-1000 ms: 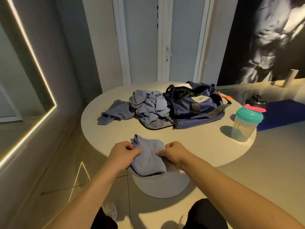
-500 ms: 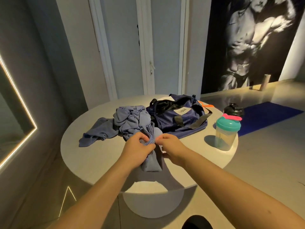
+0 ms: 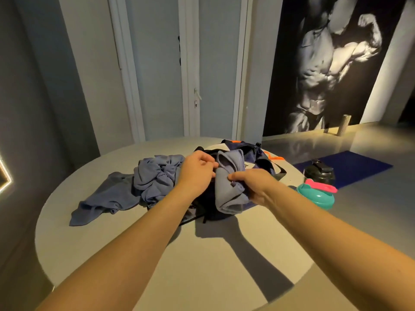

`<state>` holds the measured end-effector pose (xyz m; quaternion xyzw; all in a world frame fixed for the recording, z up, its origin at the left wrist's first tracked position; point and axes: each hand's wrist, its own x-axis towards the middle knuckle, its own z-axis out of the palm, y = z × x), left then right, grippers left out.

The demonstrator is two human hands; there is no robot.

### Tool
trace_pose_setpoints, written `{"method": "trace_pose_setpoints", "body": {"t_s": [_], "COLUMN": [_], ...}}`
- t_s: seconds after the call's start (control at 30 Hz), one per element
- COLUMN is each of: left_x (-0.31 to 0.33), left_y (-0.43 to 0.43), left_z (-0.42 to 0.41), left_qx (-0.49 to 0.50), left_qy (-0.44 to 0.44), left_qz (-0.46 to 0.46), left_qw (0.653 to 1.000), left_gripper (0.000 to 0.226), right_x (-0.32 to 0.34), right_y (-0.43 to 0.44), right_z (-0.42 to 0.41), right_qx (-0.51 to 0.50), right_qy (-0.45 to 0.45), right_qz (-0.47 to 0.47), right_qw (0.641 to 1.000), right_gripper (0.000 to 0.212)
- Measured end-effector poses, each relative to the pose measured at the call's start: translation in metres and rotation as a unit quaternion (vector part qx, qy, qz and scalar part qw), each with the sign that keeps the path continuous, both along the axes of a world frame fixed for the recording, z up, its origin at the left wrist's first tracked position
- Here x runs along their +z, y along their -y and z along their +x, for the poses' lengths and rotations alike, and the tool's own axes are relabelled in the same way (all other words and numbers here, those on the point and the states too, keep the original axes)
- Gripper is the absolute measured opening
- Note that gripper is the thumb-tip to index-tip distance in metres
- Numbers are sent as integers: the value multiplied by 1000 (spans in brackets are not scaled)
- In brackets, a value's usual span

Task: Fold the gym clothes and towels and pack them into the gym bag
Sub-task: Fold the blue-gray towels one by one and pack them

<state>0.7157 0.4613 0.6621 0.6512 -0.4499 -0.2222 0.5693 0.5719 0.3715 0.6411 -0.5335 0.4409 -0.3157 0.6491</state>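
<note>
A folded grey-blue towel (image 3: 226,187) hangs over the open navy gym bag (image 3: 253,158) at the middle of the round table. My left hand (image 3: 197,171) grips the towel's upper left edge. My right hand (image 3: 253,185) clutches its right side. Most of the bag is hidden behind the towel and my hands. To the left of the bag lies a crumpled blue-grey garment (image 3: 157,176). A flatter grey-blue cloth (image 3: 107,198) spreads out beyond it, toward the table's left side.
The pale round table (image 3: 202,265) fills the foreground. A teal shaker bottle with a pink lid (image 3: 316,196) stands at its right edge. A black bottle (image 3: 318,172) and a blue mat (image 3: 350,169) are on the floor to the right. Doors stand behind.
Both hands have carried the folded towel away from the table's near edge, across to the gym bag. The view has moved closer to the table.
</note>
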Motion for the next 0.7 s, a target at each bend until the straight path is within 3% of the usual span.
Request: {"method": "trace_pose_setpoints", "body": {"t_s": [0.1, 0.17, 0.23, 0.33, 0.43, 0.63, 0.7], "left_x": [-24, -40, -48, -58, -61, -50, -47], "left_y": [49, 81, 105, 126, 124, 92, 85], "left_z": [23, 31, 32, 32, 29, 29, 33], "left_qx": [31, 5, -28, -47, -47, -72, -79], "left_qy": [129, 220, 265, 300, 344, 362, 387], "left_qz": [30, 109, 165, 181, 152, 13, -26], "left_qw": [991, 969, 950, 935, 925, 929, 918], "left_gripper": [16, 31, 49, 45, 27, 21, 18], "right_x": [22, 34, 43, 45, 42, 33, 33], "right_y": [40, 66, 89, 120, 139, 142, 138], "right_z": [4, 11, 21, 38, 56, 91, 98], "right_qx": [-43, -87, -121, -154, -163, -140, -104], "right_qy": [-36, -59, -74, -93, -108, -109, -167], "right_qz": [-47, -93, -128, -170, -193, -243, -268], "right_qw": [997, 990, 981, 969, 962, 954, 943], "right_gripper": [34, 21, 18, 25, 26, 19, 28]}}
